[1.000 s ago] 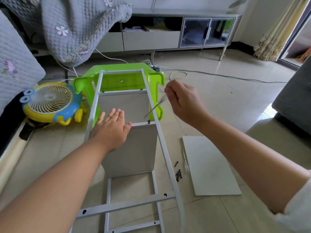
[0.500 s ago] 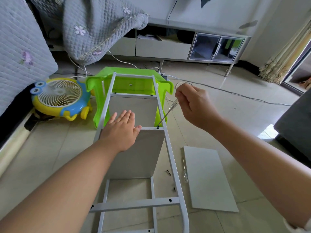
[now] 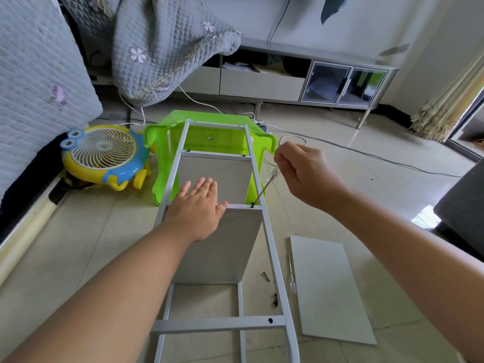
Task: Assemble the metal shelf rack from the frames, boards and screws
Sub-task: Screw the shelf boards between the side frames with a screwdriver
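A quilt drapes the far left, with a yellow-and-blue fan on the tile floor below it. Beside the fan stands a green stool, and the far end of the white rack frame rests on it, the frame running from the stool toward the camera. The left hand lies flat, fingers straight and together, on the upper edge of a grey board standing between the frame's side rails; a second board stands farther along, nearer the stool. At the board's right corner, a dark screw sits in the frame's crossbar, with the tip of a screwdriver set on it. The right hand pinches the tool's clear handle in curled fingers, the shaft slanting down and left to the screw. On the floor just right of the frame lie loose screws, partly hidden by the rail so their count is unclear, then a spare screwdriver alongside a loose board lying flat. A cabinet runs along the back wall, a cable trails across the tiles, and curtains hang at far right.
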Available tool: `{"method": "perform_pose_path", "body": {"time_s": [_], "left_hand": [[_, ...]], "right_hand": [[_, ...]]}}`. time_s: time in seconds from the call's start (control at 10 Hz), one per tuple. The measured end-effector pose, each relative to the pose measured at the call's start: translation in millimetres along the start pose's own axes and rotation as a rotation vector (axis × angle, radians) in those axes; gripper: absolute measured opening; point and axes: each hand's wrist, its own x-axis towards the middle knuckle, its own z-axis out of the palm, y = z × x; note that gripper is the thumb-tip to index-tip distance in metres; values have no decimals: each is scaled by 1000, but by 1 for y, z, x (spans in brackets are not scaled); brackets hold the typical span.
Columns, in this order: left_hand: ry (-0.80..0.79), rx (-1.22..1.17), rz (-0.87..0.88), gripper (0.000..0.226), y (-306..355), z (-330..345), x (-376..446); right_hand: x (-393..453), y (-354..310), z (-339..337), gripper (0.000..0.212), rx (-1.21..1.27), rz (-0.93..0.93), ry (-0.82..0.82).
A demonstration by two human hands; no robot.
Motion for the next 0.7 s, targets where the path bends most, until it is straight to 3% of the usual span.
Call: {"method": "perform_pose_path", "body": {"time_s": [0.3, 0.6, 0.7], "left_hand": [[9, 5, 1, 59, 0, 0, -3], [-23, 2, 4, 58, 0, -1, -3], [-29, 4, 1, 58, 0, -2, -4]], "right_hand": [[5, -4, -3, 38, -13, -10, -84], [25, -8, -30, 26, -219, -19, -505], [28, -11, -34, 24, -276, -1, -575]]}}
